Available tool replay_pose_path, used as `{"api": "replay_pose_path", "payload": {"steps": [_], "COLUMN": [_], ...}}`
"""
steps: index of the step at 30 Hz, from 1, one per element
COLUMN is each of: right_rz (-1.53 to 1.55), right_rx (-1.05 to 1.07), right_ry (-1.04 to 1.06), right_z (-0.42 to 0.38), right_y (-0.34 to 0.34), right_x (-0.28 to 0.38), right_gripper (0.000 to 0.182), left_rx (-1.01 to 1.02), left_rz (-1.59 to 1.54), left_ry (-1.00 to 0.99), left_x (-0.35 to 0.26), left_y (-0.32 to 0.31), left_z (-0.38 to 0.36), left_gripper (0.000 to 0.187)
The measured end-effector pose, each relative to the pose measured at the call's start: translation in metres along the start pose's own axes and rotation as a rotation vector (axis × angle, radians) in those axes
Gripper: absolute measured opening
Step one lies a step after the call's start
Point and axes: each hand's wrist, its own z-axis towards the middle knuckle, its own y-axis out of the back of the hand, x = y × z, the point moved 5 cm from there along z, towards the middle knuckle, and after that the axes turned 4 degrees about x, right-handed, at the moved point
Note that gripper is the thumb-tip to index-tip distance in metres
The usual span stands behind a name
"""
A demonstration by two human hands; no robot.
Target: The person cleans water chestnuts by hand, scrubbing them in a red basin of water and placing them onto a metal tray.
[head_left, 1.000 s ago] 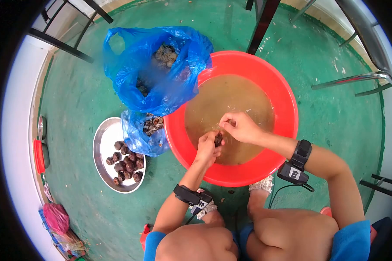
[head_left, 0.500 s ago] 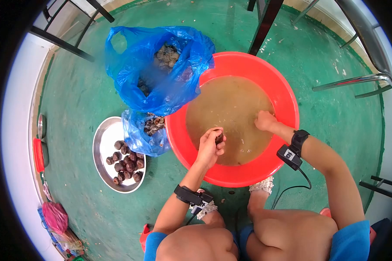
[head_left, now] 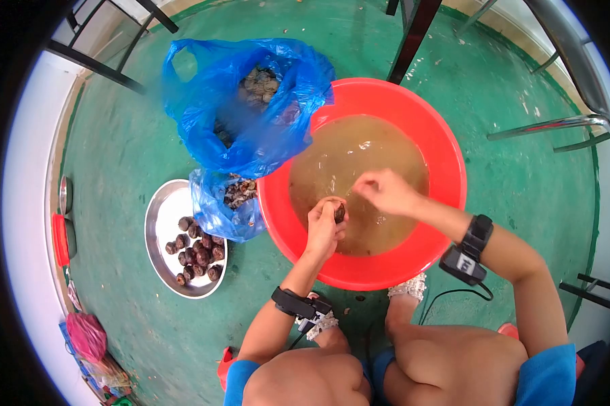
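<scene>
My left hand (head_left: 325, 227) is closed round a dark brown water chestnut (head_left: 339, 213), above the near left part of a red basin (head_left: 447, 169). Murky brownish water (head_left: 359, 149) fills the basin. Over that water, to the right of the water chestnut and apart from it, is my right hand (head_left: 389, 192), its fingers pinched together. What they hold, if anything, is too small to make out. Several more water chestnuts (head_left: 202, 257) lie in an oval metal tray (head_left: 161, 230) on the floor at the left.
A large blue plastic bag (head_left: 278, 145) with muddy contents leans over the basin's left rim. Below it sits a smaller blue bag (head_left: 244, 227) holding brown peelings (head_left: 239, 194). A dark table leg (head_left: 413, 44) stands behind the basin, and a chair (head_left: 575, 122) is at the right.
My right hand has lifted from the water at the basin's right side and moved left, towards the left hand. The left hand stays in place with the water chestnut turned slightly.
</scene>
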Motion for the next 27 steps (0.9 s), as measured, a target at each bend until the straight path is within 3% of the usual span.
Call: {"api": "replay_pose_path", "payload": {"steps": [1,3,5,7,8,10,12,14,16,18,20,24,25,27], "right_rz": [-0.279,-0.627,-0.676,-0.484,-0.485,0.739,1.02,0.848,0.741,0.163,0.033,-0.666,-0.666,-0.667], "right_rx": [-0.005,0.121,0.036,0.3,0.301,0.459,0.468,0.482,0.473,0.391,0.097,0.11,0.11,0.37], "right_ry": [-0.083,-0.466,-0.568,-0.893,-0.896,-0.726,-0.543,-0.394,-0.328,-0.17,-0.172,-0.524,-0.524,-0.636], "right_z": [0.003,0.005,0.001,-0.007,-0.008,-0.005,-0.006,-0.014,-0.015,-0.007,0.004,0.002,0.002,-0.002], "right_y": [0.008,0.018,0.03,0.03,0.028,-0.009,-0.014,-0.017,-0.018,-0.009,0.006,0.032,0.032,0.02], "right_x": [-0.019,-0.076,-0.092,-0.098,-0.101,-0.091,-0.028,0.025,0.035,0.036,0.003,-0.063,-0.078,-0.101], "right_gripper": [0.017,0.022,0.028,0.029,0.029,0.022,0.019,0.023,0.022,0.022,0.02,0.02,0.02,0.02], "left_rx": [0.012,0.014,0.016,-0.035,-0.034,0.016,0.02,0.027,0.034,0.038,0.066,0.033,0.022,0.013], "left_rz": [-0.012,0.0,0.013,-0.026,-0.028,-0.003,-0.048,-0.014,-0.017,-0.019,-0.029,0.027,0.043,0.057], "left_ry": [0.006,-0.012,-0.028,-0.04,-0.037,-0.01,0.049,0.116,0.1,0.083,0.09,0.058,0.05,0.043], "left_x": [0.0,-0.001,-0.003,-0.005,-0.004,-0.003,0.0,0.009,0.011,0.009,0.006,0.006,0.005,0.004], "left_y": [0.0,-0.001,-0.002,-0.003,-0.002,-0.001,-0.003,0.002,-0.001,-0.004,-0.008,0.0,0.002,0.002], "left_z": [0.0,-0.001,-0.001,-0.002,-0.001,0.002,0.003,0.007,0.008,0.005,0.001,0.002,0.002,0.002], "left_gripper": [0.018,0.019,0.021,0.028,0.028,0.032,0.031,0.029,0.024,0.019,0.014,0.015,0.017,0.019]}}
